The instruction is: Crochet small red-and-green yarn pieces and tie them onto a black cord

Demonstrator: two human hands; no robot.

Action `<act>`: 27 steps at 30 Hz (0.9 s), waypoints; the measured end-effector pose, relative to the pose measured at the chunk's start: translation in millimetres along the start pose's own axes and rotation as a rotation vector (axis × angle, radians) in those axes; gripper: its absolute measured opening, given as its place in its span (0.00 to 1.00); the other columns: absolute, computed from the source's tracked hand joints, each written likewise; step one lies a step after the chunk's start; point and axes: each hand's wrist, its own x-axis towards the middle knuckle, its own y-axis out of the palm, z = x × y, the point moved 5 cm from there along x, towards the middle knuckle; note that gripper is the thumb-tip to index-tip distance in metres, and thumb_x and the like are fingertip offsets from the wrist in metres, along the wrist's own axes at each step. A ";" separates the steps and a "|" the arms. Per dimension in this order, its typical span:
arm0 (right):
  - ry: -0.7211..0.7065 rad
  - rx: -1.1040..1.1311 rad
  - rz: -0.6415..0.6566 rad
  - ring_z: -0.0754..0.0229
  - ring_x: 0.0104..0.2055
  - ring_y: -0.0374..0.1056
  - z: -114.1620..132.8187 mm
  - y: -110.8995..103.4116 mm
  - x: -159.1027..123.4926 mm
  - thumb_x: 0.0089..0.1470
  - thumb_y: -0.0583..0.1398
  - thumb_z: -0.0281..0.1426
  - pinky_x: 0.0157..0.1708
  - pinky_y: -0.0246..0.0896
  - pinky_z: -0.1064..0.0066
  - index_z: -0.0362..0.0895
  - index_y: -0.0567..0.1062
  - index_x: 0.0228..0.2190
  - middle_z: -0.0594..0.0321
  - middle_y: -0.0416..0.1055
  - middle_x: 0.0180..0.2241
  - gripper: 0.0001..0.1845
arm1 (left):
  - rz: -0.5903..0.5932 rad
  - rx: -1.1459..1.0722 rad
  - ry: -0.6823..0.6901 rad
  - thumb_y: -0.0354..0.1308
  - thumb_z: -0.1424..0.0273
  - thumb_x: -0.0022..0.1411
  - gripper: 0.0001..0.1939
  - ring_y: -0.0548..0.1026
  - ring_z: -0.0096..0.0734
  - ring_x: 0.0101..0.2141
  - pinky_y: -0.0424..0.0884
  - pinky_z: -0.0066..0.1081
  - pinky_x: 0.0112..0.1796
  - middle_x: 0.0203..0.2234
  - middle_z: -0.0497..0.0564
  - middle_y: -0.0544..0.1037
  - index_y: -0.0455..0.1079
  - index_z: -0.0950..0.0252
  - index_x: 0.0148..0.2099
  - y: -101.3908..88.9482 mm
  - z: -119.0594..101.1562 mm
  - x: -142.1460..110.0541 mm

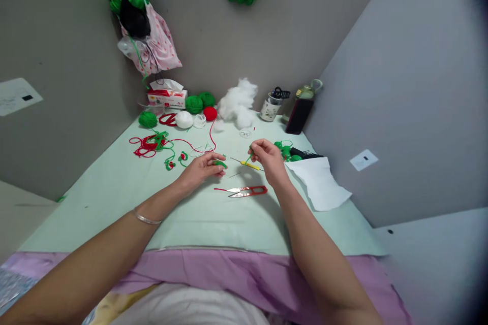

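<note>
Above the bench, the left hand pinches a small green piece, partly hidden; the right hand pinches green yarn, its end indistinct. Bench surface stretches from red-handled snips to the near edge.

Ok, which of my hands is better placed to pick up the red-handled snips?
Your right hand, I'd judge: the snips lie with their handle nearer it and blades pointing left. Neither hand is free, though: the right pinches green yarn, the left hand holds a small green piece.

Green crochet piece, yellow hook, red-handled snips, pink red-spotted bag
</note>
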 end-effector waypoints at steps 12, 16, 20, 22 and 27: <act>-0.042 -0.301 0.522 0.64 0.28 0.61 -6.7 45.2 -24.9 0.57 0.60 0.42 0.29 0.55 0.72 0.43 0.76 0.34 0.67 0.69 0.26 0.14 | 0.036 0.014 -0.013 0.70 0.65 0.51 0.22 0.77 0.29 0.27 0.73 0.33 0.36 0.26 0.44 0.75 0.64 0.64 0.43 9.0 0.6 -3.6; -0.049 -0.378 0.536 0.65 0.27 0.58 -12.9 50.9 -30.3 0.59 0.58 0.40 0.28 0.51 0.73 0.43 0.75 0.32 0.68 0.68 0.25 0.13 | 0.045 0.000 -0.023 0.71 0.68 0.48 0.24 0.77 0.28 0.29 0.75 0.36 0.37 0.29 0.43 0.74 0.64 0.63 0.43 14.5 4.1 -4.9; -0.041 -0.396 0.515 0.66 0.25 0.54 -12.2 49.9 -28.5 0.57 0.59 0.38 0.26 0.47 0.73 0.43 0.75 0.29 0.70 0.63 0.22 0.12 | -0.014 0.055 -0.023 0.73 0.68 0.45 0.24 0.77 0.28 0.28 0.75 0.33 0.34 0.31 0.43 0.73 0.66 0.63 0.42 11.2 2.4 -4.4; -0.044 -0.365 0.466 0.67 0.25 0.54 -9.4 47.8 -26.4 0.56 0.59 0.38 0.26 0.48 0.73 0.42 0.74 0.28 0.69 0.64 0.22 0.12 | -0.018 0.082 -0.021 0.72 0.66 0.48 0.21 0.78 0.28 0.27 0.73 0.31 0.33 0.31 0.44 0.74 0.68 0.64 0.41 8.7 0.3 -3.6; -0.031 -0.288 0.355 0.67 0.24 0.57 -10.2 41.5 -21.2 0.56 0.60 0.40 0.26 0.51 0.74 0.42 0.74 0.27 0.68 0.66 0.22 0.13 | -0.018 0.086 -0.011 0.70 0.61 0.52 0.18 0.77 0.30 0.27 0.73 0.33 0.35 0.25 0.46 0.76 0.70 0.65 0.38 1.7 0.4 -0.6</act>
